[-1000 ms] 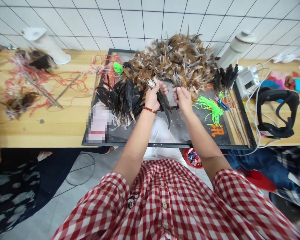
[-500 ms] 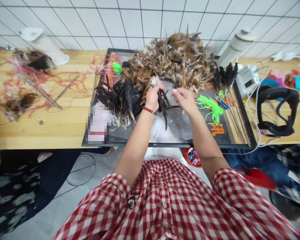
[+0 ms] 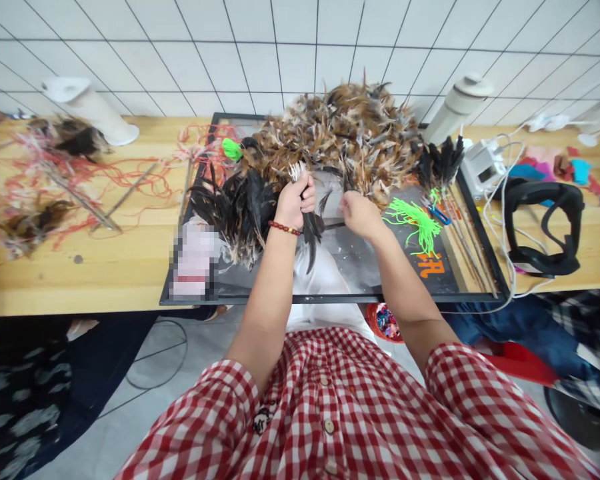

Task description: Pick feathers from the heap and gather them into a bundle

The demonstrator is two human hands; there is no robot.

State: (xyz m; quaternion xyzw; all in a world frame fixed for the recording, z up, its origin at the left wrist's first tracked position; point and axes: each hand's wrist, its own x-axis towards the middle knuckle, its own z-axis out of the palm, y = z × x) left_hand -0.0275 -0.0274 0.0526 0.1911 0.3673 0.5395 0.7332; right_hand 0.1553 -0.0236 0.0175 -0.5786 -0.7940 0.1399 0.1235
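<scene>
Your left hand is fisted around a bunch of dark feathers, quills up, over the tray; your right hand pinches one feather, fingers nearly closed; bare tray lies between hands and near rim; the pile crowds the far edge; since before, both hands have shifted slightly toward the pile.
</scene>
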